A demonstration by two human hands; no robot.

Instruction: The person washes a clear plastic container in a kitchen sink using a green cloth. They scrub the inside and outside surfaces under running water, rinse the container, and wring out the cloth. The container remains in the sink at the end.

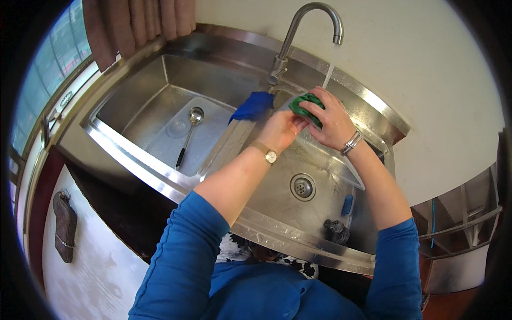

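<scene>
Under the stream from the gooseneck faucet (310, 8), my right hand (329, 116) presses a green cloth (306, 105) against a clear plastic piece (291, 103). My left hand (283, 127) grips that piece from below, its fingertips near the cloth. Most of the piece is hidden by the cloth and fingers, so its shape cannot be told. Both hands are over the right basin (276, 192) of a stainless steel double sink. Beneath my right forearm, a clear plastic panel or container edge (354, 174) leans in the basin.
A ladle (188, 132) with a black handle lies on a translucent plastic sheet or lid (210, 130) in the left basin. Over the divider hangs a blue cloth (254, 106). A drain strainer (303, 187), a steel wool scrubber (337, 231) and a blue piece (347, 205) are in the right basin.
</scene>
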